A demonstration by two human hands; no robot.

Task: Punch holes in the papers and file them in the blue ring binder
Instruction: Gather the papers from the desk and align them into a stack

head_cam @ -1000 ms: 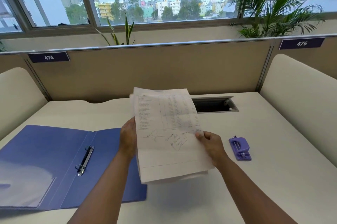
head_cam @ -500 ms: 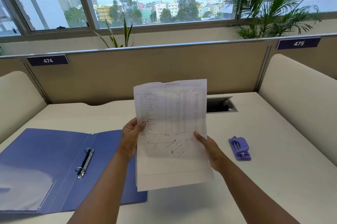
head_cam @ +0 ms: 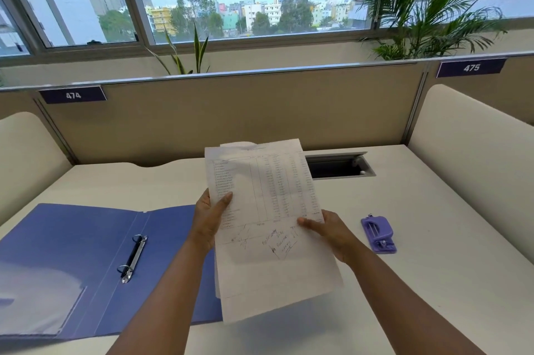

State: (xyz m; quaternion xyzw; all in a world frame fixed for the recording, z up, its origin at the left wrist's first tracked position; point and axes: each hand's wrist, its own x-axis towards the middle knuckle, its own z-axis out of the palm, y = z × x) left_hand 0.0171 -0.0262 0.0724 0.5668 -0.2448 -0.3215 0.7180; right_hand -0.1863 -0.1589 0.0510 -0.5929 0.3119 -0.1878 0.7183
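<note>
Nearest the camera, two bare forearms are reaching forward over the pale surface (head_cam: 433, 282), and between them the papers (head_cam: 268, 227) are being held up off it, tilted back with the printed table facing the wearer. The left hand (head_cam: 209, 219) is gripping the left long edge, thumb lying on the front of the top sheet; the right hand (head_cam: 332, 234) is pinching the right edge a little lower, thumb across the handwritten notes. Both hands are closed on the stack, neither free. The sheets are not squared: a lower corner and an upper corner of a sheet behind are showing past the front one, so the stack looks to need tapping even before punching.

The long axis of the papers is running away from the wearer, leaning slightly to the right at the bottom. Just beyond the right hand and to its right, the purple hole punch (head_cam: 378, 234) is lying on the surface, apart from the papers, its long axis also running roughly near to far. The right hand is clearly the nearer one to it, so the coming move likely turns on carrying a paper edge rightward to the punch.

To the left, partly under the left forearm, the blue ring binder (head_cam: 86, 245) is lying open and flat, its metal rings (head_cam: 133, 258) looking closed and empty; nothing is filed yet.

Farther back are a cable slot (head_cam: 338, 165) and the partition (head_cam: 231, 112).
</note>
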